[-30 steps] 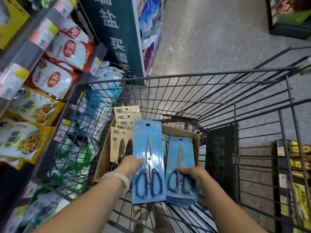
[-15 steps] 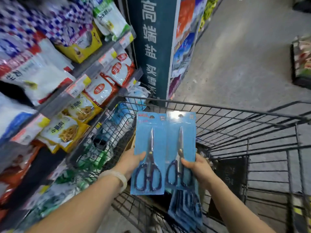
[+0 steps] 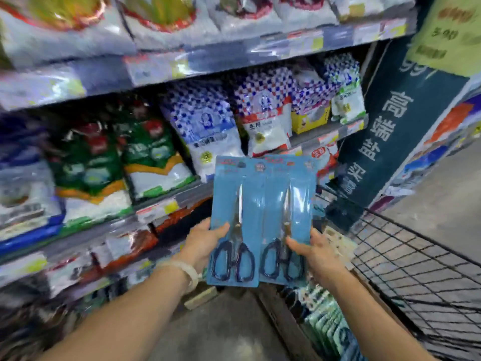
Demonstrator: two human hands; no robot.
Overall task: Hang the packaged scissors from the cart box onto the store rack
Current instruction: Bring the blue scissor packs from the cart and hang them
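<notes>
You are carrying two scissors packs upright before the shelves, your left hand (image 3: 205,243) pinching the left pack (image 3: 235,220) and your right hand (image 3: 316,252) pinching the right pack (image 3: 287,217), and next you are needing a rack hook, none showing here.

You could read large white Chinese characters, 高端盐, running down the dark teal vertical sign panel (image 3: 387,142) at the shelf end. On the yellow-green hanging paper sign (image 3: 453,32) you saw blurred digits, roughly "5.90". Print on the blue scissors cards and shelf price tags was too blurred.
</notes>
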